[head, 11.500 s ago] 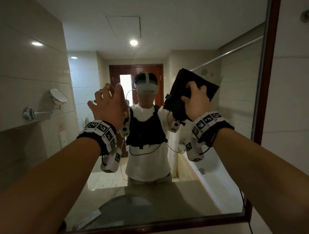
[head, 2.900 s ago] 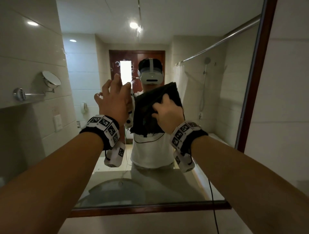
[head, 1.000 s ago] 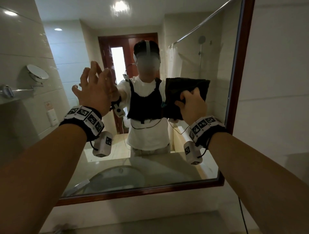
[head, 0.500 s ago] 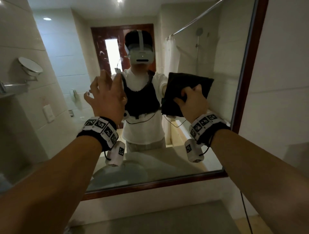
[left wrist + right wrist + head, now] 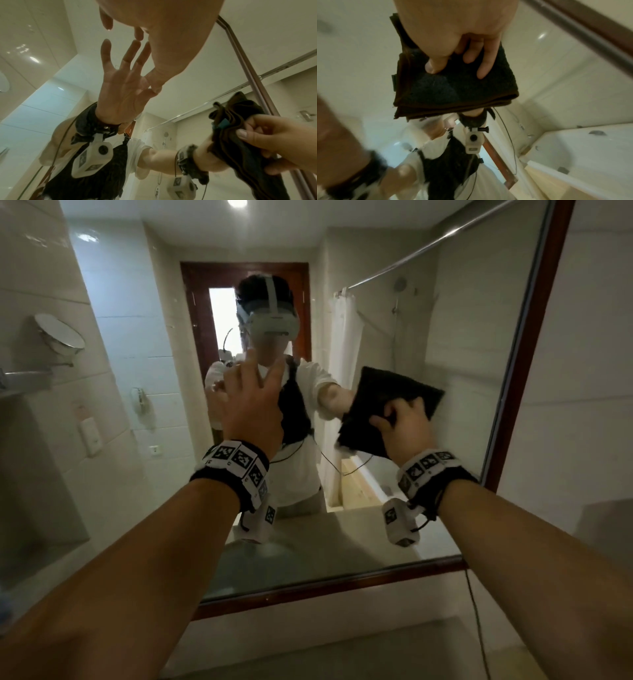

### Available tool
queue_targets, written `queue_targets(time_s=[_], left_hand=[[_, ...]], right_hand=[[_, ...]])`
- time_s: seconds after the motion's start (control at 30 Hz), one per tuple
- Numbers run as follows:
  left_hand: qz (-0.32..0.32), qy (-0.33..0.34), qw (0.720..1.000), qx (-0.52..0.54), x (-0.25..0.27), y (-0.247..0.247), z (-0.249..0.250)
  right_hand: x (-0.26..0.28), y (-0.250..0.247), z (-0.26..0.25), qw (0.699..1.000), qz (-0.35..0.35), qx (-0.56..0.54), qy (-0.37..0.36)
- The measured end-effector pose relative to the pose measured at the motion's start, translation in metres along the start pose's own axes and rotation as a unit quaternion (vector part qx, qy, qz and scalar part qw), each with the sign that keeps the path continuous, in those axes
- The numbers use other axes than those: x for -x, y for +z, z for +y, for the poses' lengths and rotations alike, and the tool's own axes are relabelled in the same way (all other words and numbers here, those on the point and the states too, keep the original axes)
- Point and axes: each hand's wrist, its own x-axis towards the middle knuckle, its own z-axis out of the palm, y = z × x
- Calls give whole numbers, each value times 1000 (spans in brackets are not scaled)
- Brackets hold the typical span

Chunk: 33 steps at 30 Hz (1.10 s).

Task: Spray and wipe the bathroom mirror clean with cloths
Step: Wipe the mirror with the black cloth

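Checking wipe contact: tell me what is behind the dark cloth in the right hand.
The folded dark cloth, gripped by the right hand, lies against the mirror near its right frame. Behind it only glass shows around its edges; the covered patch, wet or streaked, cannot be seen.

I am looking at the mirror (image 5: 462, 354) straight ahead on the far wall, with my left hand (image 5: 251, 402) standing flat before its middle and my right hand (image 5: 406, 424) lying to the right of that, holding the folded cloth (image 5: 383, 400) against the glass near the mirror's right frame (image 5: 527, 344). The round shaving mirror (image 5: 60, 335) is hanging on the left wall, well apart from both hands, and the counter (image 5: 342, 652) is lying below the mirror's lower frame, nearer to me.
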Motion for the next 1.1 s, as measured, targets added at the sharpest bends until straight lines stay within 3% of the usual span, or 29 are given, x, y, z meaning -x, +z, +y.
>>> queue_targets(time_s=[0.1,0.33,0.4,0.57,0.63,1.1], left_hand=[[10,-13,1000,-14,1,-3,3],[19,-7,999,-25,-2,2,2],[11,-10,1000,-6,-1,0,5],[-41,-3,999,23,1,-5,5],[-40,-2,999,15,-1,-5,2],[-42,-9,999,-1,-4,-3,1]], right_hand=[[-7,-9,20,998,6,-22,54],[-5,1,10,998,17,-24,60],[-4,6,-2,999,9,-15,29],[7,31,-58,990,9,15,-138],[8,35,-65,987,4,11,-161],[-5,9,2,996,49,-6,-78]])
